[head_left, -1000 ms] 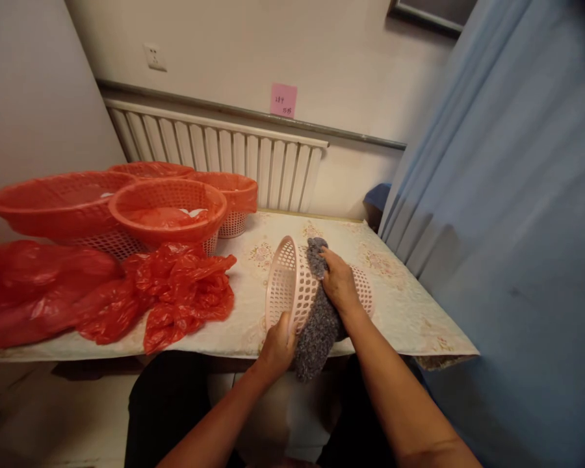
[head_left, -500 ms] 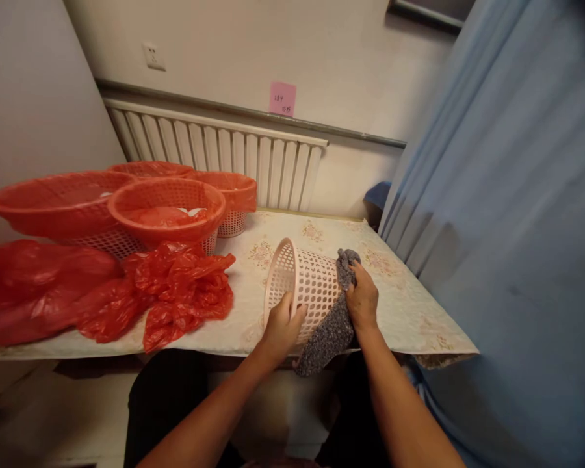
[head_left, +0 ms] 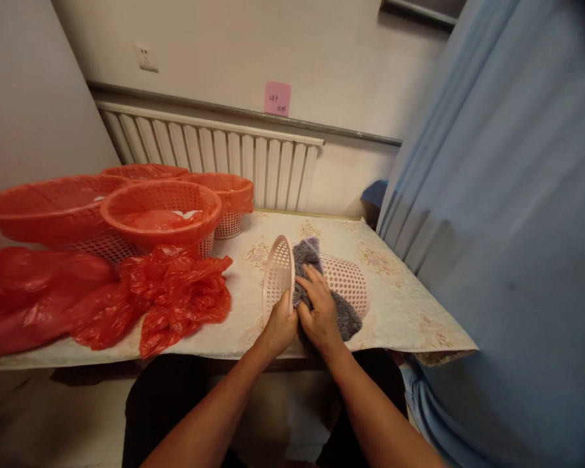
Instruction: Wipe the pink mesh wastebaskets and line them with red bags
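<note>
A pale pink perforated basket [head_left: 346,278] lies on its side on the table [head_left: 400,305], its open rim facing left. My left hand [head_left: 279,327] grips the near part of that rim. My right hand [head_left: 318,311] presses a grey fuzzy cloth [head_left: 306,255] against the basket's outer wall just behind the rim, fingers curled over the cloth. The cloth drapes over the basket and bunches under my right palm.
Several red plastic baskets [head_left: 160,211] lined with red bags stand at the left of the table. Crumpled red plastic bags [head_left: 175,292] lie in front of them. A white radiator [head_left: 214,153] runs along the back wall. A blue curtain [head_left: 507,227] hangs at the right.
My right hand slid the cloth from the basket's right end back toward the rim beside my left hand. The basket rolled a little, and the hanging cloth end came up onto the table.
</note>
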{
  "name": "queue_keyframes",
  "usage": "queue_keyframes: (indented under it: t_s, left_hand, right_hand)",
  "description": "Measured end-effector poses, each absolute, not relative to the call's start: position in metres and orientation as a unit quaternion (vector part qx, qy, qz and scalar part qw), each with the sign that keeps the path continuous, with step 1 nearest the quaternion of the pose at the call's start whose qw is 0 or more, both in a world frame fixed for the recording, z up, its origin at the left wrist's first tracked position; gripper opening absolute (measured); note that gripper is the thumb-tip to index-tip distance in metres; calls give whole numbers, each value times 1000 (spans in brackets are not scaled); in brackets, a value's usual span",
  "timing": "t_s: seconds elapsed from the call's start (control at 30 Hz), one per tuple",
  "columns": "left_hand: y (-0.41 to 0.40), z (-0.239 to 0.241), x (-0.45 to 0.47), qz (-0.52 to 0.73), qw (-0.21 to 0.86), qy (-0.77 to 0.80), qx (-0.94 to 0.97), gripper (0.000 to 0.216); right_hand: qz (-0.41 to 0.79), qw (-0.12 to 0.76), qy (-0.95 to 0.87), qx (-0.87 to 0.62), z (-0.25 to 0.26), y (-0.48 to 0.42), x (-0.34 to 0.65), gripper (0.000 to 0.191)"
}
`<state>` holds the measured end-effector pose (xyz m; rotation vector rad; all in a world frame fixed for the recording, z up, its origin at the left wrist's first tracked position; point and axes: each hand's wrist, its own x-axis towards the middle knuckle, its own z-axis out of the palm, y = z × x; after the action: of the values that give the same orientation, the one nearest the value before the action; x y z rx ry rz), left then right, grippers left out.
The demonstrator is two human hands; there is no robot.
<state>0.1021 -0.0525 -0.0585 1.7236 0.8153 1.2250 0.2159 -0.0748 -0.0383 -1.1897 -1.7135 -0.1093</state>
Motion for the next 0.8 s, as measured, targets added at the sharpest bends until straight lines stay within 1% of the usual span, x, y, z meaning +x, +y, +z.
queue_keyframes:
  t_s: [0.1, 0.2, 0.3, 0.43, 0.6, 0.7, 0.8]
  left_hand:
    - [-53, -68, 99, 489, 409, 340, 691, 34]
    - [-58, -75, 98, 484, 403, 347, 695, 25]
    - [-65, -79, 99, 476, 396, 357, 699, 23]
    - [-72, -82, 101, 458, 388, 381, 704, 19]
    - [-73, -94, 99, 450, 397, 376, 706, 23]
    - [-71, -102, 95, 447, 405, 369, 707, 31]
    - [-69, -106, 93, 443, 412, 356, 712, 37]
  right_hand:
    - [-46, 519, -706, -480, -36, -67, 204, 57]
    - [-62, 514, -707, -482, -34, -50, 217, 53]
    - [-85, 511, -688, -509, -36, -30, 250, 49]
    - [-111, 493, -629, -590, -49, -15, 309, 44]
    - [-142, 504, -559, -643, -77, -30, 352, 41]
    - [-164, 527, -529, -645, -89, -48, 339, 43]
    - [-162, 549, -513, -640, -90, -63, 303, 43]
